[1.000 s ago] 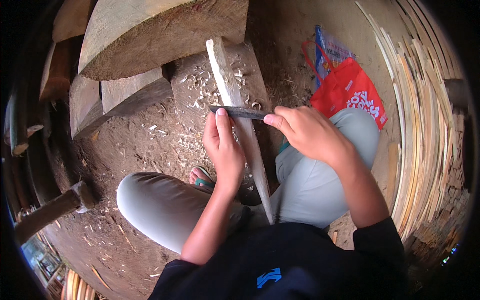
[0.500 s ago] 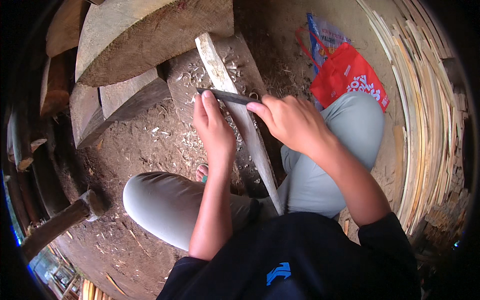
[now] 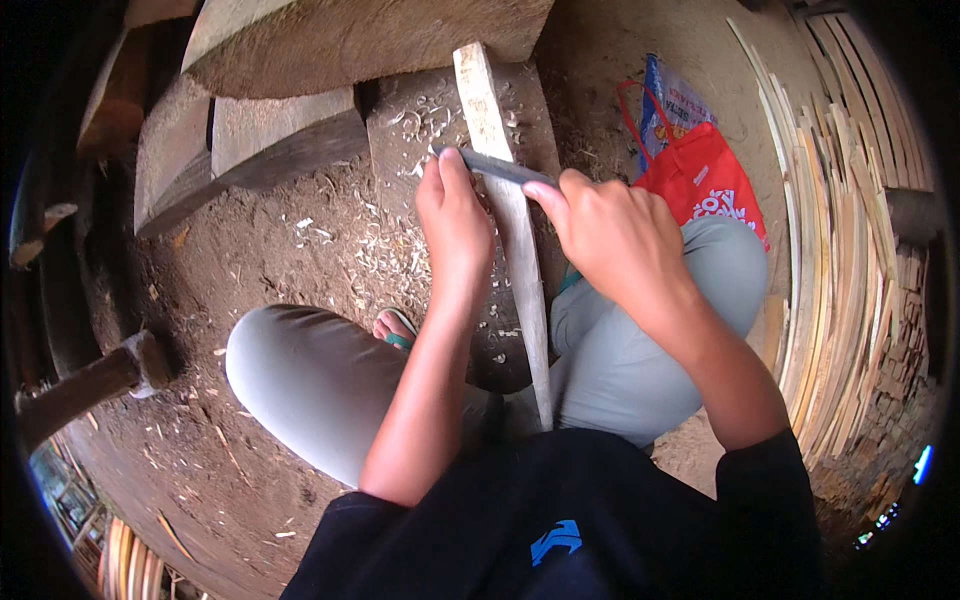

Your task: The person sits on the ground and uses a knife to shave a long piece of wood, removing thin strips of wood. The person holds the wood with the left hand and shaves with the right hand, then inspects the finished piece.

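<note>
A long tapered wooden stick (image 3: 522, 260) slants from a shavings-strewn block (image 3: 540, 105) toward my lap, its far part pale and freshly cut. Across it lies a dark, narrow knife blade (image 3: 490, 166). My left hand (image 3: 457, 218) pinches the left end of the blade between thumb and fingers. At the other end, my right hand (image 3: 622, 235) is wrapped round the knife, its thumb stretched along toward the blade; the handle is hidden in the fist. The stick's near, thin end rests against my black shirt.
Curled shavings (image 3: 390, 250) litter the dirt floor. Large curved timbers (image 3: 360, 45) stand at the far left. A hammer-like tool (image 3: 85, 395) is at left. On the right are a red bag (image 3: 705, 175) and a stack of long thin wood strips (image 3: 830, 270).
The view has turned a little, so the stick looks more upright and sits further right. Both hands still hold the knife across the stick, at about the same place along it.
</note>
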Demonstrator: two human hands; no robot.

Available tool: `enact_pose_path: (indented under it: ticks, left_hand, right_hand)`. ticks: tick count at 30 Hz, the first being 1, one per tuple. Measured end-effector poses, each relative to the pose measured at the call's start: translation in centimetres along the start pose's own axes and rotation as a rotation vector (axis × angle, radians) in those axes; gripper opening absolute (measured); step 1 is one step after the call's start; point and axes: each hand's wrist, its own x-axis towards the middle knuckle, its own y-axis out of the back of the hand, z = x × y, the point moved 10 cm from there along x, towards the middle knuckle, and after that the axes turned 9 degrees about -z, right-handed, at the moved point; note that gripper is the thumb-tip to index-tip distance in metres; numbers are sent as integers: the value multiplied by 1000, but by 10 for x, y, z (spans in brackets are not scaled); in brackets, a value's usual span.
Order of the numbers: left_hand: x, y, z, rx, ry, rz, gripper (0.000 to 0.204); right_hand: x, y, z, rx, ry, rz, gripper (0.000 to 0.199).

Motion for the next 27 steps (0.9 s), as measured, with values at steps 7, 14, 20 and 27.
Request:
enact_pose_path:
  ticks: [7, 14, 20, 27]
  left_hand:
    - [-12, -2, 5, 84, -4, 15, 39]
    - [-17, -4, 6, 175, -46, 51, 41]
    - [1, -1, 11, 101, -45, 102, 41]
    - [1, -4, 15, 165, -117, 111, 41]
  right_hand:
    - [-13, -3, 10, -52, -7, -63, 49]
    - [-12, 1, 4, -152, 6, -69, 50]
    - [7, 11, -9, -123, 73, 44, 50]
    - [12, 12, -9, -161, 61, 43, 48]
